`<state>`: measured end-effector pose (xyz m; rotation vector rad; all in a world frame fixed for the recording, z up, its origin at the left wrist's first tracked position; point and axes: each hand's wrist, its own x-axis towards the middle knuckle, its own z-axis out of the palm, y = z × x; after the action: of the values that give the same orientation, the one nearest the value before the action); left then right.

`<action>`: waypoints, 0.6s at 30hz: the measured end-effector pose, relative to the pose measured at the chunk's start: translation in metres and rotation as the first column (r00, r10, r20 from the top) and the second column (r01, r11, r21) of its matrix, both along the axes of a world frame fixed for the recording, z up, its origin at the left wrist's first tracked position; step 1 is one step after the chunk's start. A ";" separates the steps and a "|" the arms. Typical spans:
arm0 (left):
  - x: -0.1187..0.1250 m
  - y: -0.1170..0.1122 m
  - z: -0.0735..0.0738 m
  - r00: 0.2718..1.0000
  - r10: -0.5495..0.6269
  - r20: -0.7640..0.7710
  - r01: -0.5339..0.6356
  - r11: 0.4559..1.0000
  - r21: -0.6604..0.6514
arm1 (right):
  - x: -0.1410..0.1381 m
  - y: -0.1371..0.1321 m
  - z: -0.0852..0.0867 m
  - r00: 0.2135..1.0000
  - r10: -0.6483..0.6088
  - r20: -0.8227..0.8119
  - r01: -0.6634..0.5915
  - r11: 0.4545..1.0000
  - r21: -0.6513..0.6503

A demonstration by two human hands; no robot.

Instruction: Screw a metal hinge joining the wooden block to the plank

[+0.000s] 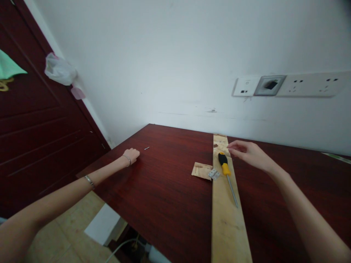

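My left hand (pixel 132 156) rests on the dark red tabletop with its fingers curled in; anything inside is hidden. Just beyond its knuckles lies a small thin metal piece (pixel 147 148), perhaps a screw or pin. My right hand (pixel 245 152) is over the far part of a pale wooden plank (pixel 225 223), thumb and fingers closed in a pinch. Whatever may be between those fingertips is too small to make out. Below them a screwdriver (pixel 226 169) with a black and yellow handle lies along the plank. A small metal hinge (pixel 214 174) sits at the plank's left edge.
A short wood piece (pixel 201 170) lies left of the plank, touching the hinge. The tabletop (pixel 170 197) meets a white wall with sockets (pixel 298 86). A dark red door (pixel 33 109) stands at left. Under the table are a white box (pixel 102 223) and a cable (pixel 120 246).
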<state>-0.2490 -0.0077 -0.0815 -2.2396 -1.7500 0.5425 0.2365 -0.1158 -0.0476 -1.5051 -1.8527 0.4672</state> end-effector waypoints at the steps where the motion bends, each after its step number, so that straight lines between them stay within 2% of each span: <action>1: 0.000 0.000 -0.003 1.000 -0.009 -0.010 0.009 1.000 0.005 | 0.000 0.000 0.000 1.000 -0.001 0.002 0.001 1.000 -0.003; 8: -0.004 0.003 -0.015 0.997 -0.040 -0.072 0.041 0.999 0.020 | 0.006 0.002 -0.006 1.000 -0.015 0.024 0.016 1.000 -0.020; 18: -0.006 0.005 -0.018 0.995 -0.048 -0.088 0.049 0.999 0.012 | 0.015 0.004 -0.013 0.999 -0.034 0.041 0.036 0.999 -0.034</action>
<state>-0.2549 -0.0023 -0.0992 -2.2078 -1.6476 0.6065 0.2514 -0.1120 -0.0608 -1.5777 -1.8547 0.4576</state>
